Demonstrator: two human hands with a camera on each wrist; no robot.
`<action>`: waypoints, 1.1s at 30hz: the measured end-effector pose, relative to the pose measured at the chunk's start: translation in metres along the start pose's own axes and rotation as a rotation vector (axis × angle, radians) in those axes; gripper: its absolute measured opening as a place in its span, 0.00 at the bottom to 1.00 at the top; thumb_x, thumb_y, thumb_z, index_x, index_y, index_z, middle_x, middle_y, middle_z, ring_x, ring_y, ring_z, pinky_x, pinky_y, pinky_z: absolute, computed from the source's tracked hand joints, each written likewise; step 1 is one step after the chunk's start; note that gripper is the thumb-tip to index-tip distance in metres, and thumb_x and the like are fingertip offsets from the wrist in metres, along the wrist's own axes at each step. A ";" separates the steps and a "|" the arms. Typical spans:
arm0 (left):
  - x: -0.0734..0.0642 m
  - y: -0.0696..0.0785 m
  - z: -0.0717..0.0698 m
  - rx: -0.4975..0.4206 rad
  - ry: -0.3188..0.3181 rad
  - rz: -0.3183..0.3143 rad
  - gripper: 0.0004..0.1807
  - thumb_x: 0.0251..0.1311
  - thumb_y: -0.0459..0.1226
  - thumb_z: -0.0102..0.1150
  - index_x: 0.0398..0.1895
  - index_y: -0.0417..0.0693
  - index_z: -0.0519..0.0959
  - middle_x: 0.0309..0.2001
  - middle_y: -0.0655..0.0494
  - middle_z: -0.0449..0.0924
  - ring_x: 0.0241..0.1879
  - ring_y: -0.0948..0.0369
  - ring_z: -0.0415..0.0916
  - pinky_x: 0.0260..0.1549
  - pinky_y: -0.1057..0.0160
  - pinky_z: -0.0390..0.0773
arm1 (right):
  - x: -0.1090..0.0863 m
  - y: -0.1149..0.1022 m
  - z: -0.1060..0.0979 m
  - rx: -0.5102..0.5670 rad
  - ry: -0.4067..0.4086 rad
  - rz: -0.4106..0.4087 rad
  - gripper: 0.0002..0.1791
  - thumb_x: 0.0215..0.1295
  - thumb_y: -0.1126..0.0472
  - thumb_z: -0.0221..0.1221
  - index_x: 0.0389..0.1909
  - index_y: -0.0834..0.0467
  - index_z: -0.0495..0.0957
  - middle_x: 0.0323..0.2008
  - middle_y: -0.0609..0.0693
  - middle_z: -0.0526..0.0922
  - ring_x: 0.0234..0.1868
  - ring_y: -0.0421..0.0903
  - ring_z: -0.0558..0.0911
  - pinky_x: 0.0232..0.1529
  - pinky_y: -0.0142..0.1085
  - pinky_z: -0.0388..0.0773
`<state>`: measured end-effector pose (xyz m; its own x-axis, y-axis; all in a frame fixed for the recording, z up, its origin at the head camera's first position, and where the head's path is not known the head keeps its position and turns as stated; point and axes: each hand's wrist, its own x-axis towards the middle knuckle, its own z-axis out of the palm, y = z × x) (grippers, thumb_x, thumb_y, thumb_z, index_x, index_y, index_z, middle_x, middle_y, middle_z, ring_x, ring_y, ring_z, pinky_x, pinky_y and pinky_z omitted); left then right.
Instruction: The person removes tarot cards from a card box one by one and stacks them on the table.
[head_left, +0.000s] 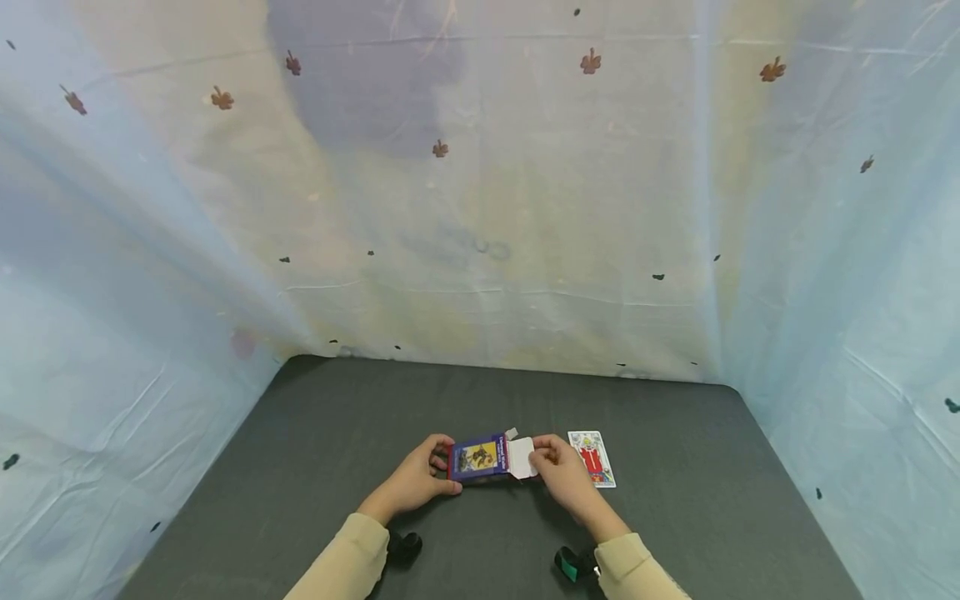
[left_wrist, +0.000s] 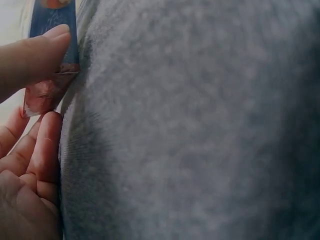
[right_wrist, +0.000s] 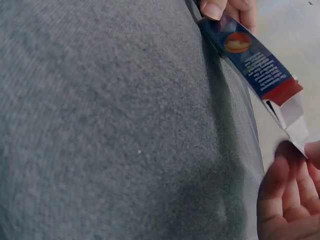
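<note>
A blue card box (head_left: 480, 457) with a picture on its face lies between my two hands. My left hand (head_left: 416, 479) holds its red end, with the thumb along the near side and the fingers at the far side. At the other end a white flap (head_left: 521, 457) stands folded out, and my right hand (head_left: 566, 479) pinches its edge between thumb and fingers. The right wrist view shows the box's narrow printed side (right_wrist: 255, 65) and the opened end. A playing card (head_left: 596, 462) with a red figure lies just right of the right hand, partly covered by it.
The dark grey table (head_left: 360, 408) stretches around the hands, its far edge meeting a pale patterned cloth (head_left: 525, 217) that also hangs at both sides. Black straps (head_left: 405, 547) show near both wrists, beside beige sleeves.
</note>
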<state>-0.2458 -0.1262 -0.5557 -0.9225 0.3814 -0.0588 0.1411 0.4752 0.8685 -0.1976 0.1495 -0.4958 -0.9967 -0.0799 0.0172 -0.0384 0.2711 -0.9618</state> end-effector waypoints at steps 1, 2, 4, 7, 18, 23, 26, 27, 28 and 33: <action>0.000 -0.001 -0.001 0.000 -0.004 0.001 0.39 0.47 0.45 0.76 0.62 0.54 0.65 0.51 0.56 0.71 0.44 0.58 0.70 0.41 0.55 0.70 | 0.001 0.001 0.000 0.004 -0.002 -0.005 0.13 0.69 0.69 0.53 0.50 0.72 0.73 0.39 0.66 0.79 0.37 0.58 0.77 0.35 0.44 0.78; 0.000 -0.001 -0.001 0.000 -0.008 0.004 0.39 0.47 0.45 0.76 0.61 0.53 0.65 0.50 0.56 0.71 0.44 0.58 0.70 0.42 0.55 0.70 | 0.001 0.001 0.001 0.010 -0.006 -0.005 0.13 0.69 0.70 0.54 0.50 0.72 0.73 0.39 0.67 0.79 0.38 0.59 0.77 0.36 0.46 0.78; 0.000 -0.002 -0.002 -0.006 -0.016 0.005 0.39 0.47 0.44 0.76 0.61 0.51 0.65 0.50 0.55 0.71 0.44 0.58 0.70 0.42 0.55 0.70 | 0.003 0.003 0.001 0.023 -0.015 -0.006 0.12 0.68 0.70 0.55 0.49 0.73 0.73 0.40 0.67 0.78 0.38 0.60 0.78 0.38 0.50 0.78; 0.000 -0.001 -0.004 -0.017 -0.025 0.007 0.39 0.47 0.43 0.76 0.61 0.50 0.65 0.50 0.55 0.70 0.44 0.57 0.69 0.42 0.55 0.70 | 0.007 0.009 0.002 0.036 -0.036 0.003 0.13 0.68 0.70 0.55 0.49 0.73 0.73 0.40 0.67 0.79 0.39 0.59 0.79 0.39 0.52 0.77; 0.003 -0.005 -0.002 -0.018 -0.012 0.032 0.39 0.47 0.43 0.77 0.61 0.51 0.66 0.50 0.56 0.70 0.44 0.58 0.69 0.43 0.54 0.69 | 0.019 0.040 0.009 0.011 -0.098 0.029 0.15 0.69 0.65 0.55 0.52 0.68 0.71 0.39 0.56 0.80 0.38 0.48 0.80 0.37 0.41 0.79; 0.001 -0.004 -0.002 -0.029 -0.003 0.041 0.39 0.46 0.43 0.77 0.60 0.51 0.66 0.50 0.56 0.70 0.44 0.57 0.69 0.44 0.54 0.68 | 0.019 0.044 0.013 0.003 -0.094 0.031 0.22 0.62 0.72 0.55 0.57 0.70 0.67 0.37 0.57 0.80 0.33 0.45 0.78 0.31 0.37 0.77; 0.000 -0.003 -0.002 -0.026 -0.006 0.039 0.39 0.47 0.43 0.77 0.61 0.51 0.66 0.50 0.56 0.70 0.45 0.58 0.68 0.44 0.54 0.68 | 0.020 0.046 0.014 -0.024 -0.096 0.036 0.24 0.62 0.72 0.56 0.59 0.70 0.64 0.36 0.57 0.80 0.31 0.44 0.77 0.30 0.36 0.76; -0.001 -0.003 -0.002 -0.024 -0.007 0.037 0.38 0.47 0.43 0.76 0.61 0.51 0.66 0.50 0.56 0.70 0.45 0.58 0.69 0.44 0.54 0.68 | 0.021 0.048 0.015 -0.035 -0.095 0.032 0.24 0.62 0.72 0.56 0.59 0.70 0.64 0.36 0.57 0.79 0.30 0.45 0.76 0.29 0.37 0.76; -0.001 -0.002 -0.002 -0.024 -0.008 0.034 0.38 0.47 0.43 0.76 0.61 0.51 0.66 0.50 0.56 0.70 0.45 0.58 0.69 0.44 0.54 0.68 | 0.021 0.049 0.015 -0.037 -0.098 0.029 0.24 0.63 0.71 0.57 0.59 0.71 0.64 0.36 0.57 0.79 0.30 0.45 0.76 0.29 0.37 0.76; -0.001 -0.004 -0.002 -0.032 -0.009 0.020 0.39 0.46 0.43 0.77 0.60 0.51 0.66 0.50 0.56 0.70 0.44 0.58 0.68 0.44 0.53 0.68 | 0.023 0.050 0.018 -0.057 -0.098 0.005 0.20 0.65 0.68 0.59 0.55 0.72 0.67 0.33 0.56 0.77 0.29 0.45 0.75 0.28 0.37 0.76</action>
<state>-0.2461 -0.1298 -0.5579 -0.9166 0.3973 -0.0456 0.1476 0.4421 0.8848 -0.2208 0.1440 -0.5484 -0.9852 -0.1708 -0.0167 -0.0404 0.3256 -0.9446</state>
